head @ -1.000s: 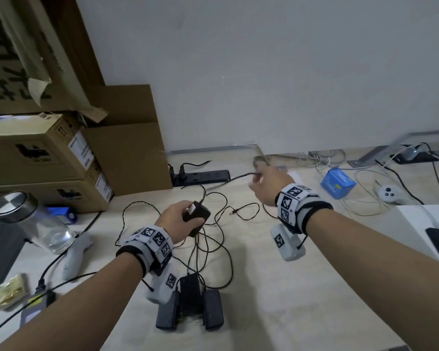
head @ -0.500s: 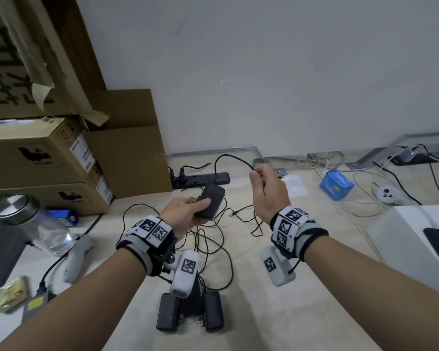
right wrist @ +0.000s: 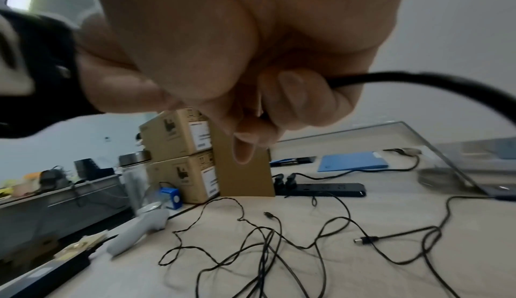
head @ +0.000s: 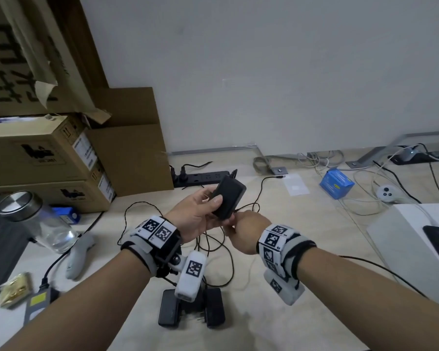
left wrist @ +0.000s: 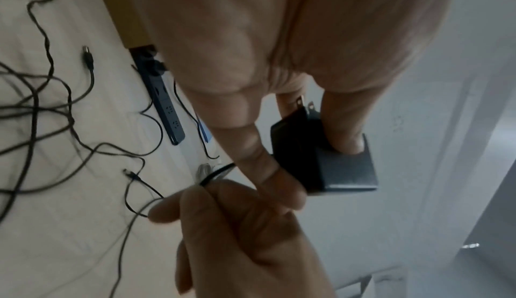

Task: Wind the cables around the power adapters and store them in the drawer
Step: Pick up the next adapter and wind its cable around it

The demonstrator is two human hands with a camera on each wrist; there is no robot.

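My left hand (head: 200, 214) grips a black power adapter (head: 228, 196) above the desk, thumb on its face; in the left wrist view the adapter (left wrist: 335, 166) shows its two plug prongs. My right hand (head: 246, 231) sits just below and right of the adapter, pinching its thin black cable (right wrist: 419, 79) close to the body. The cable's free end (head: 279, 177) trails on the desk. Three more black adapters (head: 190, 310) lie side by side near me, their loose cables (head: 221, 254) tangled on the desk. No drawer is in view.
Stacked cardboard boxes (head: 48, 160) stand at the left, a black power strip (head: 203, 177) along the wall. A glass jar (head: 33, 221), a grey controller (head: 79, 254), a blue box (head: 336, 183) and a white box (head: 413, 239) lie around the desk (head: 289, 312).
My right hand came down from beyond the adapter to just beneath it, bringing the cable along. The left hand lifted and tilted the adapter more upright.
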